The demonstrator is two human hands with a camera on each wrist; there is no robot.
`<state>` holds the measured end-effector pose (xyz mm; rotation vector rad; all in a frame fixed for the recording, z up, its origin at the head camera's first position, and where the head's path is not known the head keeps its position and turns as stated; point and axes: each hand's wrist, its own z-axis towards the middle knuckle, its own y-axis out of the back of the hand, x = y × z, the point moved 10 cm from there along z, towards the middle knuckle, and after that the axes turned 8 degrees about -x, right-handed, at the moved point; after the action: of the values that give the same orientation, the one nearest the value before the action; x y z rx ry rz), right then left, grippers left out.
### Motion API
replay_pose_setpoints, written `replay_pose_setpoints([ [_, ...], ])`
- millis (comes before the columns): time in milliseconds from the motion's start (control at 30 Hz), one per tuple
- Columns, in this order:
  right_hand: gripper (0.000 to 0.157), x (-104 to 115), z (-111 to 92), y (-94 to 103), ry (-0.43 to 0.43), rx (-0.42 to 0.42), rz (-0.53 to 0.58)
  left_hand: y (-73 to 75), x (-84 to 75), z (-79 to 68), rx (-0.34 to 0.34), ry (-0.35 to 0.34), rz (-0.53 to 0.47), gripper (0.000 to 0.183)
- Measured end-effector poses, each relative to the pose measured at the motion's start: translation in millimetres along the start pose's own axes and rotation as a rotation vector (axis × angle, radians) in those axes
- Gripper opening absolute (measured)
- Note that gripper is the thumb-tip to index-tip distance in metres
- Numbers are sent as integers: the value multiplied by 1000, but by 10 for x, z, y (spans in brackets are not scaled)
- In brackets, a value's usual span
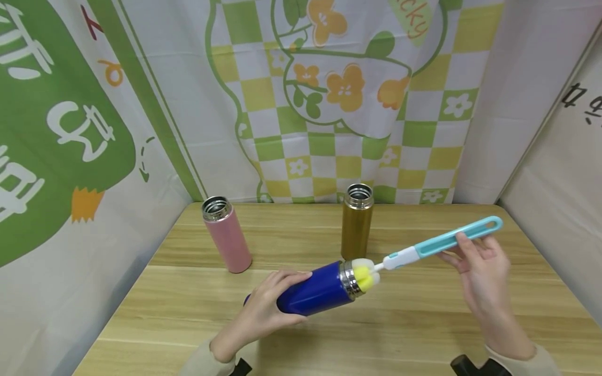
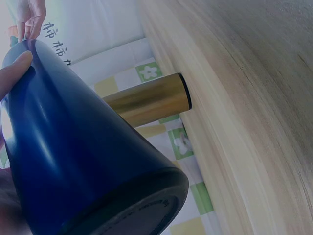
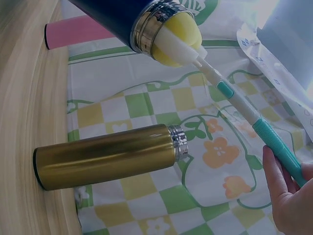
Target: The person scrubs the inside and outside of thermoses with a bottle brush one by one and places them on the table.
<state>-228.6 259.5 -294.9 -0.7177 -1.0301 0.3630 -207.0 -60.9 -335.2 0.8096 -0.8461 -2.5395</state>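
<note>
My left hand grips a blue thermos flask round its body, tilted with its steel mouth up to the right. In the flask's mouth sits the yellow and white sponge head of a bottle brush, partly inside and partly showing. My right hand pinches the turquoise handle of this brush. The right wrist view shows the sponge head at the steel rim and the handle in the fingers. In the left wrist view the flask's dark base faces the camera.
A pink flask stands uncapped on the wooden table at the left. Behind the blue flask, a gold flask stands upright, also uncapped. Printed cloth hangs along the table's back edge and both sides.
</note>
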Motion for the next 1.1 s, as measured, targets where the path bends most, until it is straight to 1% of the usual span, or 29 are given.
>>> replay_pose_setpoints([
  [133, 11, 32, 4, -8, 0, 16, 14, -2, -2, -3, 1, -3, -3, 71],
  [267, 11, 49, 14, 16, -5, 9, 18, 2, -3, -4, 2, -12, -4, 71],
  [400, 10, 61, 23, 71, -4, -32, -9, 14, -16, -2, -5, -34, -3, 71],
  [500, 10, 79, 30, 102, -1, -56, -25, 20, -9, -12, -6, -33, 3, 71],
  [667, 9, 107, 42, 136, 2, -69, -46, 14, 4, -29, -4, -22, 12, 72],
  [967, 9, 153, 61, 138, 8, -39, -6, 15, -9, -26, -1, -28, 3, 72],
  [1100, 9, 170, 78, 153, 0, -44, 7, 13, -1, -25, 5, -19, 4, 72],
])
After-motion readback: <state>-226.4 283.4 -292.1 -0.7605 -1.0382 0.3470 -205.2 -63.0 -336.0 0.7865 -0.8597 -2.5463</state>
